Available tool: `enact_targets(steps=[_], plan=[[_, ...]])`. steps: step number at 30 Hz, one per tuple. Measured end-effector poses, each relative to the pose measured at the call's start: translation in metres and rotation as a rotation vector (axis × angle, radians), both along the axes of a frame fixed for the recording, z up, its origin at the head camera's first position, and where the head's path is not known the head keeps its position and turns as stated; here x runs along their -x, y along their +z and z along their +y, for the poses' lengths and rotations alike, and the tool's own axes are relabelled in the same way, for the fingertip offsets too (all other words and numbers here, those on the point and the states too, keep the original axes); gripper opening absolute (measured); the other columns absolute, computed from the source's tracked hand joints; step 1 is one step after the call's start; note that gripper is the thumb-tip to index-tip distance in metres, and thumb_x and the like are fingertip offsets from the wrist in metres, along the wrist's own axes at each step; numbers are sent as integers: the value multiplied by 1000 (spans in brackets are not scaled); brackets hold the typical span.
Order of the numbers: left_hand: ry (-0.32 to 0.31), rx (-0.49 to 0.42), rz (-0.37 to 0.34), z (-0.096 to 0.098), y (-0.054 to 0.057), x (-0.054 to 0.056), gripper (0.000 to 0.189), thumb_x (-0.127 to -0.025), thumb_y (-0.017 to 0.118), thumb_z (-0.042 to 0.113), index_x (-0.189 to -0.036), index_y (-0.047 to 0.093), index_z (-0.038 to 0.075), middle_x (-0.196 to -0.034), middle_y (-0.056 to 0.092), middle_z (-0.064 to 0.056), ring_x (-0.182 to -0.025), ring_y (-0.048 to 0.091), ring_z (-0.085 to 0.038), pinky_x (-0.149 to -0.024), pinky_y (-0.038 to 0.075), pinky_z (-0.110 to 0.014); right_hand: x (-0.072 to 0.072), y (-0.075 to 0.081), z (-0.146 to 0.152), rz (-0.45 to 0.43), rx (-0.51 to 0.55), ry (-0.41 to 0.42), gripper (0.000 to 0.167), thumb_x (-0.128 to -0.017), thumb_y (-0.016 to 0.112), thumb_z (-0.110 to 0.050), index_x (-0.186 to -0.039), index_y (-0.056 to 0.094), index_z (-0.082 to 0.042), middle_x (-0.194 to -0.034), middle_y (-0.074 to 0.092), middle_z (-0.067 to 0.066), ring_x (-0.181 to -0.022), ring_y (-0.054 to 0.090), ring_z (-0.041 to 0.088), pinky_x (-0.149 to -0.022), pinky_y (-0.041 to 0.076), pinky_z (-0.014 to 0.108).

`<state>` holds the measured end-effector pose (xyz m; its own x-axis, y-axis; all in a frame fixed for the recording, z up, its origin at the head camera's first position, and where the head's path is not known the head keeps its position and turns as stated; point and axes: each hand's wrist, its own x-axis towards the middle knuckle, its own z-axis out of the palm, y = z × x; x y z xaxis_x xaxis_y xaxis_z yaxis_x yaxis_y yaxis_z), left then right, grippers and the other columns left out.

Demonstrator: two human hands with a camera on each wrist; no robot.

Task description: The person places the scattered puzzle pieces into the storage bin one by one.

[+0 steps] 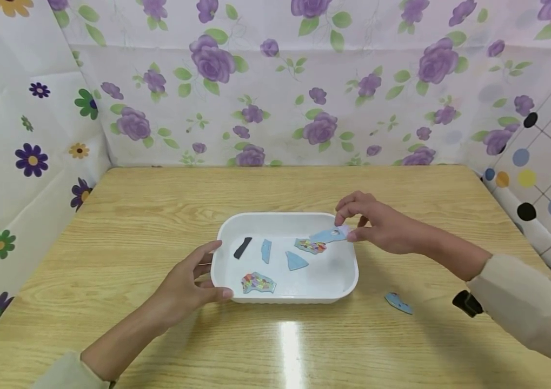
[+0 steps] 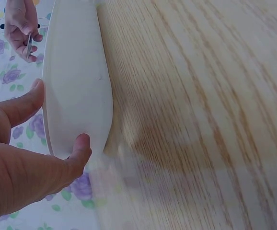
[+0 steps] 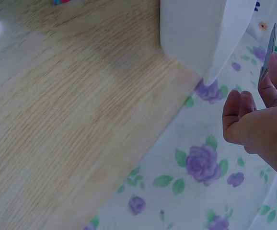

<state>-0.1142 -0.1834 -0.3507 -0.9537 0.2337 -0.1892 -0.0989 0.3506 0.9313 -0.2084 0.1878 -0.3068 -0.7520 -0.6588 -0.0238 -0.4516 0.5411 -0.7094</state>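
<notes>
A white plastic tray [image 1: 314, 278] stands on the table. My left hand [image 1: 185, 289] grips its left end, thumb on the near side and fingers at the left wall. Above the tray's far right corner, my right hand [image 1: 377, 224] pinches a flat light-blue puzzle piece [image 1: 327, 235] with a small white patch; the right wrist view shows this piece [image 3: 269, 52] edge-on. Inside the tray lie a dark strip [image 1: 243, 248], a narrow blue piece [image 1: 266, 251], a blue triangular piece [image 1: 296, 261] and two multicoloured pieces, one near the front [image 1: 258, 282] and one partly below the held piece [image 1: 310, 246].
Another blue piece [image 1: 398, 303] lies on the wooden table [image 1: 158, 202], right of the tray. A small black object [image 1: 467, 303] shows beside the right sleeve. Flowered cloth [image 1: 275, 97] hangs behind the table, with patterned cloths at both sides.
</notes>
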Motion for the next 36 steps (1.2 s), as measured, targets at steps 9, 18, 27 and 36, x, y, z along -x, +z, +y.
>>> enact_targets(steps=[9, 18, 27, 36], plan=[[3, -4, -2, -1, 0, 0, 96, -75, 83, 11, -151, 25, 10, -138, 41, -19, -128, 45, -37, -93, 53, -29, -1, -13, -31, -60, -42, 59, 17, -90, 63, 2, -103, 61, -8, -135, 40, 16, -122, 34, 30, -93, 44, 45], [3, -9, -8, -1, 0, -1, 96, -75, 83, 11, -151, 24, 10, -138, 41, -19, -128, 45, -37, -92, 54, -29, -5, -21, -50, -65, -84, 112, 17, -89, 64, 1, -102, 62, -9, -132, 41, 12, -119, 33, 29, -94, 42, 47], [10, -2, -9, 0, 0, 0, 96, -74, 83, 10, -151, 25, 10, -138, 41, -19, -128, 46, -37, -92, 54, -30, -7, -31, -64, -8, -93, 136, 18, -84, 69, 2, -97, 64, -9, -125, 46, 12, -123, 35, 31, -93, 44, 40], [6, -15, -9, 1, 1, 0, 95, -75, 83, 9, -151, 25, 11, -138, 41, -19, -128, 46, -37, -91, 54, -28, -11, -32, -71, -9, -142, 114, 31, -78, 77, -1, -106, 65, -8, -125, 45, 7, -123, 33, 30, -99, 39, 41]])
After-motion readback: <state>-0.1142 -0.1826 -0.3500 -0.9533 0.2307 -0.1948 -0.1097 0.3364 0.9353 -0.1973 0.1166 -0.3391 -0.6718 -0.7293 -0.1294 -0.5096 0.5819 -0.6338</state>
